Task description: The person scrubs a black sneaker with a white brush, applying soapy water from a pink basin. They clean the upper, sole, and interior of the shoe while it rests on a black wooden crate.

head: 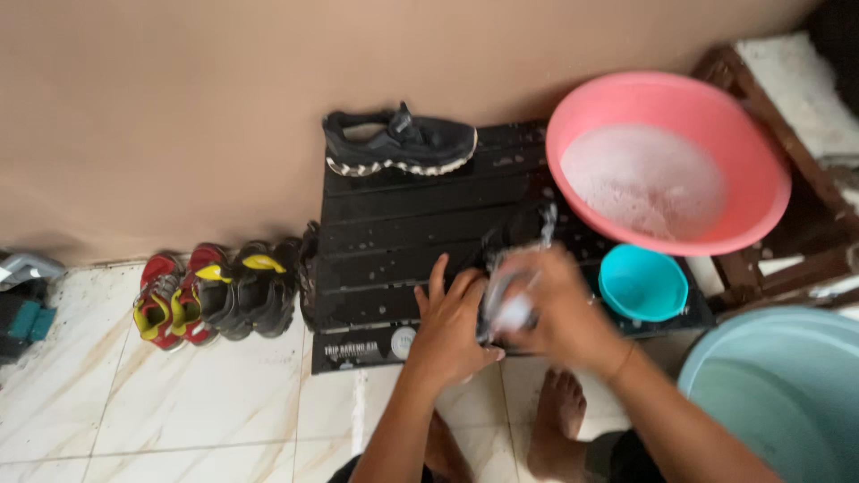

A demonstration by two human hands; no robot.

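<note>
A plain tan wall [179, 116] backed a floor of pale, marbled tiles [206, 402], wet and streaked in places. Against the wall lay a black slatted board [403, 215], glistening with water. On its right end stood a pink basin [667, 161] holding soapy, foaming water, and just below it a small turquoise bowl [642, 283] — its contents could not be made out. At the lower right corner sat a large pale-green tub [778, 385], apparently with water in it. A black shoe [398, 143] stood on the board's far edge, by the wall. The left hand [452, 326] was closed on a second dark shoe [510, 246] over the board, while the right hand [559, 309] gripped a blurred whitish thing — perhaps a brush — against it. Red-and-yellow and black-and-yellow shoes [215, 295] lined the floor to the left.
</note>
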